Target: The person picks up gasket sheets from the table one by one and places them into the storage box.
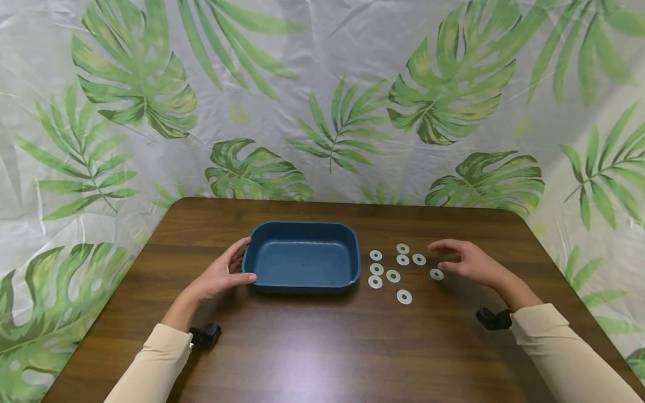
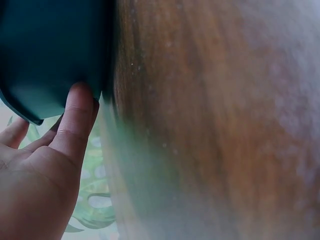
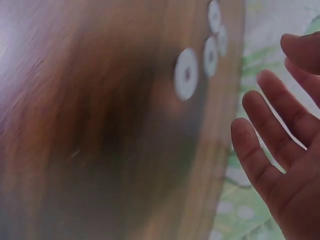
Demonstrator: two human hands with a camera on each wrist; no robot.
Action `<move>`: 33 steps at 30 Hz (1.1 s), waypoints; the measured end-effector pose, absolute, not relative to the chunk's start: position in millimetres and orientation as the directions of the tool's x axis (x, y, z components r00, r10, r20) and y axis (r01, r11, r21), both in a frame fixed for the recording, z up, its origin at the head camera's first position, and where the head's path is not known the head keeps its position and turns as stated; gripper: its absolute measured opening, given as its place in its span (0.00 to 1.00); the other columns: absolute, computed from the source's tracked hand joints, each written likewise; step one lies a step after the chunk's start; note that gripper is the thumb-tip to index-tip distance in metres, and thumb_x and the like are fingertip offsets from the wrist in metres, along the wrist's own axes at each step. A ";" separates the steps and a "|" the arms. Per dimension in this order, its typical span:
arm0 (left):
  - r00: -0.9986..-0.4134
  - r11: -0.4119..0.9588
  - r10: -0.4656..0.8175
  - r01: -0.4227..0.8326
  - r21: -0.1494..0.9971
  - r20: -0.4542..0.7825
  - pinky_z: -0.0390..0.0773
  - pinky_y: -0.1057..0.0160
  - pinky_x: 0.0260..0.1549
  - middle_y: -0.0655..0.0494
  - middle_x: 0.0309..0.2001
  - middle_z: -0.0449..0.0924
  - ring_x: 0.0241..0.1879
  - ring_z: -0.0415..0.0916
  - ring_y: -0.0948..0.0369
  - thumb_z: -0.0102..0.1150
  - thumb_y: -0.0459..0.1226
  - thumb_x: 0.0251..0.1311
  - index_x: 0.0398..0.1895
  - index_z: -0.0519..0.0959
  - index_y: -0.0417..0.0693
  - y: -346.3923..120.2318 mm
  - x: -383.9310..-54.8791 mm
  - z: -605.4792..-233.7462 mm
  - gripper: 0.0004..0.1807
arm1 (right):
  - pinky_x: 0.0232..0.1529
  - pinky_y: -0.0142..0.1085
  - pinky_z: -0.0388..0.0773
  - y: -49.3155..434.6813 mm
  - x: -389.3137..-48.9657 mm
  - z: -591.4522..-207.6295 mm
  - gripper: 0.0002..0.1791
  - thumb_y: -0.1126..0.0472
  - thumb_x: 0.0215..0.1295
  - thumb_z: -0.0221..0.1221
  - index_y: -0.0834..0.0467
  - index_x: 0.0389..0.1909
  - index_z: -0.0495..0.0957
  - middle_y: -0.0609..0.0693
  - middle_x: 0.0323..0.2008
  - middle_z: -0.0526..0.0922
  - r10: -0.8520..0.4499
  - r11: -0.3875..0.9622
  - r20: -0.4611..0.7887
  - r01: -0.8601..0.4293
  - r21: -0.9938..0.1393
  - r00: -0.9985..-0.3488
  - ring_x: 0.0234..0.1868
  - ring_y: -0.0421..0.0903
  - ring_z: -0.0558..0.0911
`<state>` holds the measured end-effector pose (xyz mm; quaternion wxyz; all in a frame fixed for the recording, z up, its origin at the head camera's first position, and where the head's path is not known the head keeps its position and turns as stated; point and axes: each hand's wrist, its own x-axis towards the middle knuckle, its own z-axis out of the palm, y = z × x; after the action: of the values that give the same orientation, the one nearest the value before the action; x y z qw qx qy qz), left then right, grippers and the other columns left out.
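Note:
A blue rectangular plastic basin [image 1: 302, 288] sits on the wooden table, left of several flat metal washers. My left hand [image 1: 221, 270] holds the basin's left end, the thumb at its front corner and the fingers along its left side. In the left wrist view the thumb [image 2: 75, 117] lies against the basin's wall [image 2: 55, 55]. My right hand [image 1: 466, 260] hovers by the rightmost washer [image 1: 436, 274], its fingers loosely bent. The right wrist view shows the fingers [image 3: 260, 107] apart, with nothing held, and a washer [image 3: 186, 74] lying on the table.
The other washers lie loosely grouped between basin and right hand, one washer [image 1: 404, 296] nearer the front. The brown table [image 1: 312, 347] has rounded far corners, and a leaf-patterned cloth [image 1: 332, 123] hangs behind it. Black wrist devices [image 1: 205, 336] are on both wrists.

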<state>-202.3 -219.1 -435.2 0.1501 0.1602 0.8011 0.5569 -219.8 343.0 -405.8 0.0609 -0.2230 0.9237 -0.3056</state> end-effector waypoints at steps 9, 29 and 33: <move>-0.905 0.348 0.417 0.077 0.934 -0.080 0.61 0.36 0.68 0.34 0.79 0.42 0.75 0.51 0.34 0.63 0.38 0.64 0.80 0.42 0.48 -220.7 -205.0 -437.3 0.49 | 0.49 0.49 0.80 354.5 -221.4 -422.1 0.22 0.67 0.59 0.65 0.62 0.56 0.79 0.62 0.55 0.82 -0.391 0.790 -0.005 -0.333 -0.515 -0.920 0.50 0.58 0.83; -0.901 0.333 0.422 0.048 0.942 -0.103 0.58 0.34 0.69 0.36 0.80 0.40 0.76 0.46 0.33 0.64 0.38 0.64 0.81 0.42 0.51 -221.1 -207.0 -438.1 0.50 | 0.37 0.35 0.76 357.2 -224.6 -446.1 0.14 0.66 0.55 0.70 0.59 0.43 0.85 0.49 0.37 0.81 -0.460 0.803 0.076 -0.451 -0.390 -0.884 0.36 0.41 0.78; -0.902 0.333 0.418 0.042 0.942 -0.108 0.56 0.33 0.70 0.36 0.80 0.39 0.76 0.44 0.33 0.64 0.38 0.64 0.81 0.42 0.51 -221.5 -206.0 -437.9 0.50 | 0.39 0.38 0.77 353.6 -227.7 -445.7 0.12 0.64 0.55 0.70 0.58 0.41 0.84 0.49 0.37 0.81 -0.463 0.820 0.051 -0.449 -0.354 -0.885 0.37 0.42 0.78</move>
<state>-206.0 -221.5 -437.9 0.1682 0.1441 0.7988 0.5593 -227.7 353.6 -445.7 0.0185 -0.2390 0.9539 -0.1807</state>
